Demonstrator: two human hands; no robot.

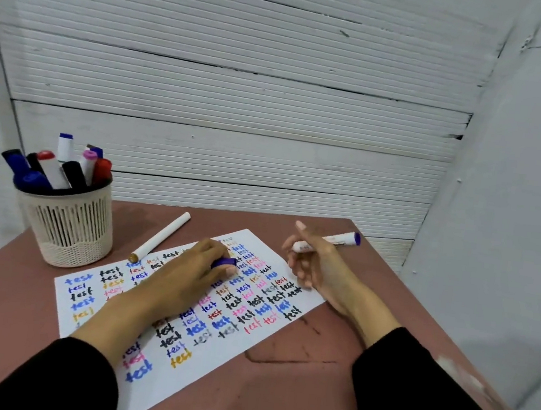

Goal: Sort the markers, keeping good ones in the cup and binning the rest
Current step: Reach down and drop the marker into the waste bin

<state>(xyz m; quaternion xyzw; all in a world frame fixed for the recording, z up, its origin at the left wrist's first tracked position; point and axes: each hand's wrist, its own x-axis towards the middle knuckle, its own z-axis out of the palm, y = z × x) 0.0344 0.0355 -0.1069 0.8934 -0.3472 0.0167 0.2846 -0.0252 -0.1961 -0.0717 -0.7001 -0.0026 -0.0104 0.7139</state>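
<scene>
A beige mesh cup (69, 225) stands at the table's back left, filled with several markers (61, 167) in blue, red, black and pink caps. My left hand (186, 279) rests on the test paper (240, 336) and pinches a purple marker cap (226, 262). My right hand (316, 264) hovers over the paper's far right corner and grips a white marker (339, 241) with a purple end pointing right. Another white marker (161, 238) with a gold end lies on the table between the cup and the paper.
The paper is covered with the word "test" in many colours. It lies on a reddish-brown table (291, 392) with ink marks beside the paper. White ribbed panels (240, 100) wall the back; a grey wall (516, 199) stands close on the right. No bin is in view.
</scene>
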